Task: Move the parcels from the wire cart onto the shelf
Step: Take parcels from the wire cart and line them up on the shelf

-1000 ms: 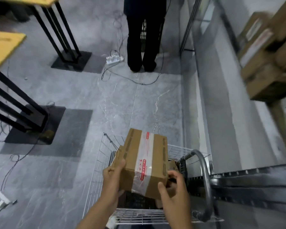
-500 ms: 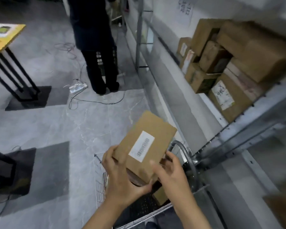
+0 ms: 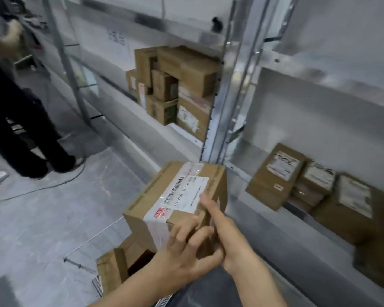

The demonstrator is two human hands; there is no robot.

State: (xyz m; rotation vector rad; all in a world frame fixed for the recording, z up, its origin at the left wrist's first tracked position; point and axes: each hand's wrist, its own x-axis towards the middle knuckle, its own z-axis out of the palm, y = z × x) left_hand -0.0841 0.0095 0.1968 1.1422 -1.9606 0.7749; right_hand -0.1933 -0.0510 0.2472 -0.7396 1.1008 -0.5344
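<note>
Bare shelf (image 3: 264, 220) stretch between upright post (image 3: 222, 107) and labelled boxes (image 3: 275, 176) at right.

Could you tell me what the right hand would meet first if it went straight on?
Likely the shelf upright, just past the parcel that the right hand holds; depth is unclear.

Dark-trousered person (image 3: 20, 129) standing far left — cable (image 3: 42, 189) trailing across grey floor (image 3: 42, 229).

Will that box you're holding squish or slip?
Probably stiff: the box shows sharp, square edges between the left hand and right hand. Likely fairly light, since both hands hold it only at its near end. Its shiny tape may feel a bit slippery.
</note>
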